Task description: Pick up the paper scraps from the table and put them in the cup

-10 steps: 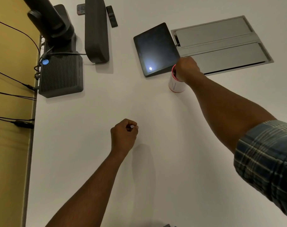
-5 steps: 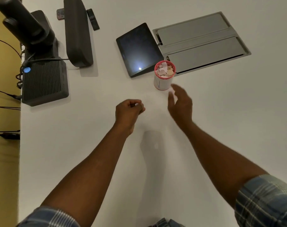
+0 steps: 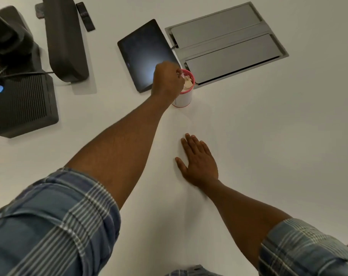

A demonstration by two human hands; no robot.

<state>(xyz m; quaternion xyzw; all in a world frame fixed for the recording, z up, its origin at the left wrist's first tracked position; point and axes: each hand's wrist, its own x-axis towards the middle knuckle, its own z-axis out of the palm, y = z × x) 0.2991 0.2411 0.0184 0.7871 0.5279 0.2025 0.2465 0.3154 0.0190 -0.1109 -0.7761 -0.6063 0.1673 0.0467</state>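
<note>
A white cup (image 3: 184, 99) with a pink rim stands on the white table (image 3: 248, 136), just in front of a dark tablet. Several pale paper scraps (image 3: 188, 84) fill it to the top. My left hand (image 3: 167, 81) hovers over the cup's left rim, fingers pinched on a small white paper scrap (image 3: 181, 76) held above the opening. My right hand (image 3: 199, 160) lies flat on the table well in front of the cup, fingers spread, holding nothing. No loose scraps show on the table surface.
A dark tablet (image 3: 146, 54) lies behind the cup. A grey cable hatch (image 3: 227, 44) is set into the table at back right. At the left stand a black ribbed box (image 3: 24, 108) and a dark speaker bar (image 3: 64, 38). A remote (image 3: 85, 16) lies behind.
My left hand has travelled from mid-table up to the cup with its scrap. My right hand has left the cup, drawn back toward me and settled flat on the table.
</note>
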